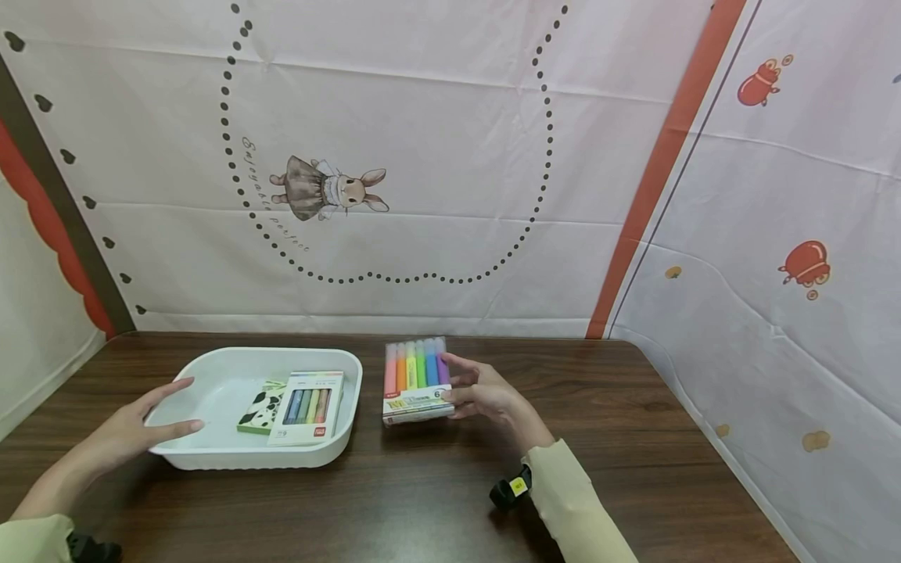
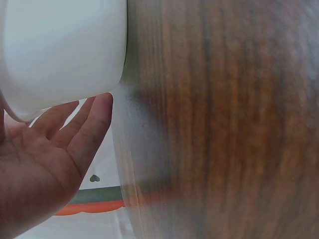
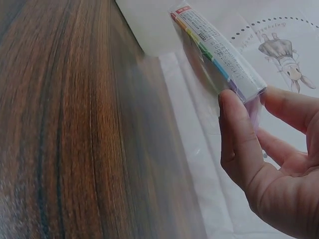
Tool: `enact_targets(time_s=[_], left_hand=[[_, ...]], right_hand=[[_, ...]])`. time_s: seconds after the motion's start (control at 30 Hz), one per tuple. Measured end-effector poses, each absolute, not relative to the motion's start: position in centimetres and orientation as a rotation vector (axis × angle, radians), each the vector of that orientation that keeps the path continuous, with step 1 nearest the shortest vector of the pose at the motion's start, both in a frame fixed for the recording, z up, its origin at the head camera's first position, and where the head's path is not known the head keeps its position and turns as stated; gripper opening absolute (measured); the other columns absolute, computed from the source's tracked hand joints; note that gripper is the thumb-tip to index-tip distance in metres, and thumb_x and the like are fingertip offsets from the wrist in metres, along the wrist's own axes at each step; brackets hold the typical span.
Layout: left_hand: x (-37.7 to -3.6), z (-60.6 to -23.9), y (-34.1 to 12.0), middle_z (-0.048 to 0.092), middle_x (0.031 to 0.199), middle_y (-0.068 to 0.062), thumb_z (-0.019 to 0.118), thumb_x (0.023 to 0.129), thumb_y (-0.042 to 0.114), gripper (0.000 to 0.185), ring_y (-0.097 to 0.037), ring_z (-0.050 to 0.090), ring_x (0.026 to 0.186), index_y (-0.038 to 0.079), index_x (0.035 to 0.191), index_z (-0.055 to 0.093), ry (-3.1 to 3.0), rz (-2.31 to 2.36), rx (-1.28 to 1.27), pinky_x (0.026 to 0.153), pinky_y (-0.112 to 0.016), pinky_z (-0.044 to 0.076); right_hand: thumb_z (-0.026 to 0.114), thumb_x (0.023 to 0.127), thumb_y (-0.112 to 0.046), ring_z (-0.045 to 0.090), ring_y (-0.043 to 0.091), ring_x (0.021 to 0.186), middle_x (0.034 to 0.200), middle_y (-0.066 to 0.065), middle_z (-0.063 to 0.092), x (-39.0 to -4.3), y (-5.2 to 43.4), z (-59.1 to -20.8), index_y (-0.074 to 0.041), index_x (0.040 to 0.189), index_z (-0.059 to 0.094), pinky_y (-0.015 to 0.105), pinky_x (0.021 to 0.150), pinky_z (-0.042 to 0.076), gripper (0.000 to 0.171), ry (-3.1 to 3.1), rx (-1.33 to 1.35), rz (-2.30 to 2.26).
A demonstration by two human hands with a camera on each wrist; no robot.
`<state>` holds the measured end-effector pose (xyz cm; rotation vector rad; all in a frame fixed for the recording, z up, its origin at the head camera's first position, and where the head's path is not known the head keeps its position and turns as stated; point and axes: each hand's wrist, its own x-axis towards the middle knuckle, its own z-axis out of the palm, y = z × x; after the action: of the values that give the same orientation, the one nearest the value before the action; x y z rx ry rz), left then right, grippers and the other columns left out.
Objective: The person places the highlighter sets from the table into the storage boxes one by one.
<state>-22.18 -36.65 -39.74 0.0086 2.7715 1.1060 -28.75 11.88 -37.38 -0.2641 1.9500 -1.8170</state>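
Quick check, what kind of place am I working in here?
Likely a small staged tabletop booth, not a lived-in room: a dark wooden table hemmed in by printed cloth backdrops, with only a white tray of stationery and a highlighter pack on it.

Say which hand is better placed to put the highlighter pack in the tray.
Right, probably. The right hand already pinches the highlighter pack just right of the white tray. The left hand rests open on the tray's far left rim.
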Motion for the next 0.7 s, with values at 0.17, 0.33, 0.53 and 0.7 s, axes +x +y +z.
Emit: enact_targets(time_s=[0.17, 0.33, 0.53, 0.7], left_hand=[[-22.1, -39.5, -36.5, -0.003, 0.139, -0.041, 0.056, 0.088, 0.041, 0.086, -0.063, 0.001, 0.122, 0.002, 0.145, 0.006, 2.767, 1.100, 0.003, 0.085, -0.074, 0.016], [-22.1, -39.5, -36.5, -0.002, 0.139, -0.041, 0.057, 0.088, 0.040, 0.084, -0.062, 0.002, 0.122, 0.002, 0.145, 0.008, 2.772, 1.107, 0.009, 0.086, -0.073, 0.016], [-22.2, -40.0, -36.7, -0.001, 0.140, -0.041, 0.058, 0.087, 0.040, 0.085, -0.062, 0.002, 0.123, 0.001, 0.144, 0.009, 2.774, 1.126, 0.020, 0.086, -0.073, 0.016], [-22.2, -40.1, -36.8, 0.000, 0.140, -0.041, 0.058, 0.087, 0.040, 0.085, -0.062, 0.003, 0.122, 0.002, 0.144, 0.009, 2.778, 1.118, 0.027, 0.085, -0.073, 0.016]], right_hand=[[0.064, 0.081, 0.004, 0.062, 0.023, 0.082, 0.118, 0.021, 0.050, -28.6, 11.6, -37.2, -0.019, 0.140, 0.037, 0.037, 0.067, 0.055, 0.069, 1.937, -0.264, -1.831], [0.063, 0.081, 0.005, 0.062, 0.023, 0.081, 0.115, 0.021, 0.051, -28.5, 11.3, -37.1, -0.017, 0.141, 0.036, 0.036, 0.066, 0.055, 0.070, 1.913, -0.292, -1.853], [0.063, 0.080, 0.004, 0.063, 0.023, 0.081, 0.114, 0.020, 0.053, -28.3, 11.0, -36.9, -0.017, 0.141, 0.036, 0.036, 0.066, 0.055, 0.070, 1.893, -0.307, -1.866], [0.063, 0.080, 0.005, 0.063, 0.022, 0.082, 0.114, 0.020, 0.054, -28.2, 10.7, -36.7, -0.017, 0.141, 0.036, 0.034, 0.066, 0.055, 0.070, 1.885, -0.313, -1.880]])
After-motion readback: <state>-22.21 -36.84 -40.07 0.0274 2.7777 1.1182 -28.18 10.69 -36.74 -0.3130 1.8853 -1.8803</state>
